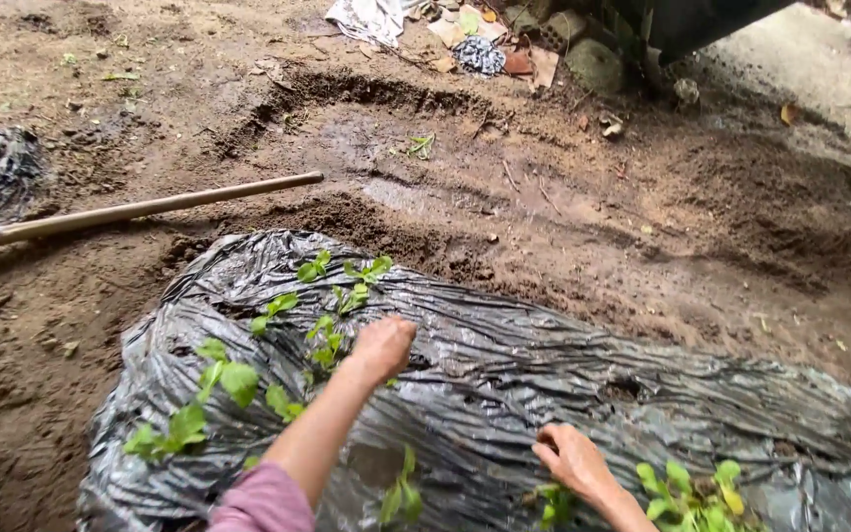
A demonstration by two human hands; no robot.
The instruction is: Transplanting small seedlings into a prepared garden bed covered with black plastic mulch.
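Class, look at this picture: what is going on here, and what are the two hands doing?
A person leans over a black plastic sheet spread on a soil bed. The left hand presses down among green seedlings poking through the sheet. The right hand rests on the plastic beside another seedling. A long wooden handle lies on the wet soil behind.

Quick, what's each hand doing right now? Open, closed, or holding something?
Left hand: curled on the black plastic by a seedling; a grip cannot be told.
Right hand: fingers bent, touching the plastic; nothing visibly held.
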